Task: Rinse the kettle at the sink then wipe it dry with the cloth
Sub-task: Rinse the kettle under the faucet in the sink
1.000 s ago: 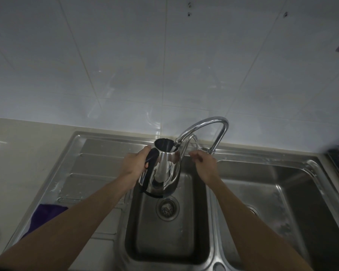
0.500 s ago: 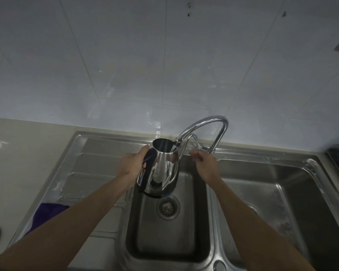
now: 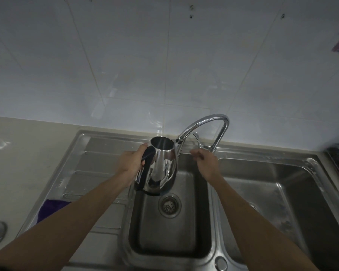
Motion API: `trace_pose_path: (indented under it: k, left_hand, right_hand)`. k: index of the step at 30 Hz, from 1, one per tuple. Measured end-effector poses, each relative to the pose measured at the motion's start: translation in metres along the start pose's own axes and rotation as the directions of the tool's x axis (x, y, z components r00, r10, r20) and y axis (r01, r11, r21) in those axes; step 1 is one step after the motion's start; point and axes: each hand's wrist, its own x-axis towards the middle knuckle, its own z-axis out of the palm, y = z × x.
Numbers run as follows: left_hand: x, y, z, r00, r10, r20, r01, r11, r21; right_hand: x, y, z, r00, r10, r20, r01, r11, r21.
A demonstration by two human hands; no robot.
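Rinsing is just starting: the left hand (image 3: 130, 162) grips the kettle (image 3: 159, 169) by its handle under the tap (image 3: 204, 124), while the right hand (image 3: 205, 163), at the kettle's 3 o'clock, curls its fingers by the lever (image 3: 197, 141), contact unclear; next, water must flow.

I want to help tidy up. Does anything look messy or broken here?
Nothing looks broken or spilled. The left hand holds the kettle upright over the sink, and the purple cloth just lies bunched on the draining board.
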Motion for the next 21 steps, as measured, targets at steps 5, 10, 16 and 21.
trace_pose_path:
  k: [5, 10, 16, 21]
  left_hand:
    - [0.004, 0.01, 0.007, 0.999, -0.044, 0.007, 0.044, 0.999, -0.006]
    - [0.009, 0.017, 0.019, 0.999, -0.044, 0.027, 0.043, 0.998, 0.043]
    - [0.007, 0.015, 0.022, 0.999, -0.021, 0.044, 0.02, 0.999, 0.026]
    - [0.003, 0.006, 0.015, 1.0, 0.021, 0.011, -0.021, 1.0, 0.006]
  right_hand:
    - [-0.001, 0.001, -0.002, 1.0, 0.005, -0.004, -0.005, 1.0, -0.014]
    - [0.003, 0.005, -0.003, 0.999, 0.031, -0.02, -0.031, 0.999, -0.01]
    - [0.015, 0.011, -0.006, 0.997, 0.067, -0.036, -0.066, 0.998, 0.01]
    - [0.034, 0.014, -0.008, 0.99, 0.119, -0.08, -0.121, 0.992, -0.023]
